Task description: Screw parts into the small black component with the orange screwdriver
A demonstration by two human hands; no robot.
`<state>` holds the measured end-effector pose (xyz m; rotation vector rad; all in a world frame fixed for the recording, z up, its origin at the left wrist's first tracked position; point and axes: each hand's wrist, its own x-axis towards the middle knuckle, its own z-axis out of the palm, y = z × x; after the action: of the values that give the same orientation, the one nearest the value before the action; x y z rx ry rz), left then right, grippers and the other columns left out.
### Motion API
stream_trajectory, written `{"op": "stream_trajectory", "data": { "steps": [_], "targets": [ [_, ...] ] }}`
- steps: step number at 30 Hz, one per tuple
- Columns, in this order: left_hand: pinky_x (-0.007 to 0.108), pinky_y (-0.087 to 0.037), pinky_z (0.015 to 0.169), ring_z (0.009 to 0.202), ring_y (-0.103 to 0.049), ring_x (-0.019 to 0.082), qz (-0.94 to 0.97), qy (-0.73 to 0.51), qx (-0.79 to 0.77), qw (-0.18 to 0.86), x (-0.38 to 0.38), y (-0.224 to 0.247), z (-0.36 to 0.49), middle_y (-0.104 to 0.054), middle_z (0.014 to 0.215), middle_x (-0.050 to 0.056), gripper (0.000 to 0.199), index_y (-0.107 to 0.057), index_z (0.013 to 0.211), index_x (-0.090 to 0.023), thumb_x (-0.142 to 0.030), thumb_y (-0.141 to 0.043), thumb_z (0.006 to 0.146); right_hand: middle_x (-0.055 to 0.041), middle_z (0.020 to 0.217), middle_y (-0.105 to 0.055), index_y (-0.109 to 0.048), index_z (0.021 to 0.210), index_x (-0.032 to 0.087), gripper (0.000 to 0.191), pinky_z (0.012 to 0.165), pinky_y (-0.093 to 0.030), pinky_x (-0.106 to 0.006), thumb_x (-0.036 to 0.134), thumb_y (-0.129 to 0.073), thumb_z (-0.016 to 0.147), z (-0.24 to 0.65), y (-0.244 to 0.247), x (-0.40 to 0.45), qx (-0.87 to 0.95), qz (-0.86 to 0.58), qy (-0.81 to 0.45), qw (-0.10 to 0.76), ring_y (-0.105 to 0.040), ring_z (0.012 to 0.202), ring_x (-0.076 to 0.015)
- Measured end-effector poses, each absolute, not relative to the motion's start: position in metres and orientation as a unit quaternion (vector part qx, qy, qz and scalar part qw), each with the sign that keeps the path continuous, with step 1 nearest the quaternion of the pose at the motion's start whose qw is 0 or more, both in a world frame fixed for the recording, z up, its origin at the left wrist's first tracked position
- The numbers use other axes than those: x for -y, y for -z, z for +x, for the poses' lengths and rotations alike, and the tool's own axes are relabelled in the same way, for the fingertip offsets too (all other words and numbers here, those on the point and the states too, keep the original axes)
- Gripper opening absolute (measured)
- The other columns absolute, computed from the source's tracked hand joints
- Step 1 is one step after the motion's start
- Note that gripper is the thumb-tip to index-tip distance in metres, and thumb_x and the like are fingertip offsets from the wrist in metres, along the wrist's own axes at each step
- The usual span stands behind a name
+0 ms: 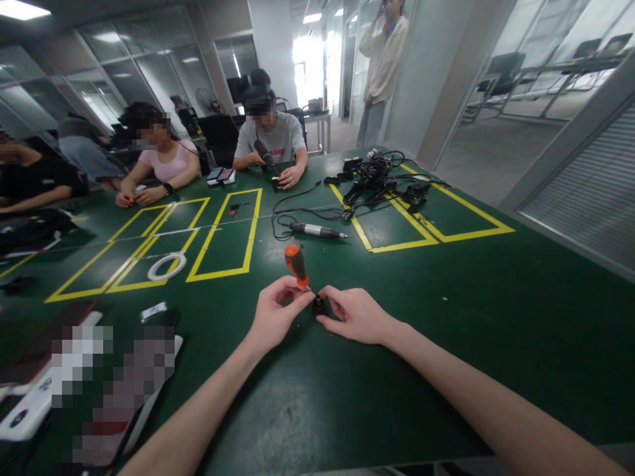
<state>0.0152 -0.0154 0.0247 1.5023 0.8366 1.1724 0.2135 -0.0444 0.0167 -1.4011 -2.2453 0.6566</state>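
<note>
Above the small dark part (pixel 319 305), its shape largely hidden by fingers, the left hand (pixel 278 309) pinches the orange-and-grey screwdriver (pixel 296 266) near its blurred tip, while the half-curled right hand (pixel 354 313) steadies the part's right side.

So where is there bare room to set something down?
Right of the right hand, short of the yellow tape, bar one speck; also between the forearms. Crowded: the cables on the far side, and around the screwdriver and black part.
</note>
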Motion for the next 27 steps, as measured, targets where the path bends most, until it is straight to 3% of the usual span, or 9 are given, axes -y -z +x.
{"op": "stream_trajectory", "data": {
  "steps": [12, 19, 27],
  "targets": [
    [0.026, -0.057, 0.062, 0.063, -0.066, 0.013, 0.598, -0.471, -0.333, 0.557, 0.0166, -0.0250, 0.0191, -0.079, 0.085, 0.011, 0.035, -0.078, 0.091, -0.012, -0.045, -0.082, 0.081, 0.0086, 0.059, -0.050, -0.053, 0.095, 0.023, 0.017, 0.057, -0.032, -0.024, 0.029, -0.067, 0.089, 0.2211, -0.0061, 0.0438, 0.813, -0.472, -0.243, 0.238, -0.053, 0.051, -0.0125],
    [0.023, -0.055, 0.064, 0.068, -0.066, 0.012, 0.589, -0.487, -0.344, 0.546, 0.0144, -0.0252, 0.0201, -0.077, 0.083, 0.007, 0.028, -0.075, 0.083, -0.014, -0.038, -0.086, 0.076, 0.0090, 0.059, -0.050, -0.053, 0.096, 0.023, 0.017, 0.057, -0.033, -0.024, 0.030, -0.067, 0.090, 0.2222, -0.0083, 0.0447, 0.812, -0.476, -0.247, 0.232, -0.053, 0.051, -0.0128],
    [0.024, -0.057, 0.066, 0.070, -0.068, 0.013, 0.572, -0.492, -0.333, 0.565, 0.0149, -0.0274, 0.0222, -0.075, 0.079, 0.004, 0.037, -0.067, 0.081, -0.014, -0.040, -0.092, 0.070, 0.0088, 0.059, -0.051, -0.053, 0.093, 0.023, 0.017, 0.056, -0.032, -0.024, 0.029, -0.068, 0.090, 0.2218, -0.0099, 0.0442, 0.813, -0.479, -0.239, 0.227, -0.052, 0.051, -0.0126]
  ]
}}
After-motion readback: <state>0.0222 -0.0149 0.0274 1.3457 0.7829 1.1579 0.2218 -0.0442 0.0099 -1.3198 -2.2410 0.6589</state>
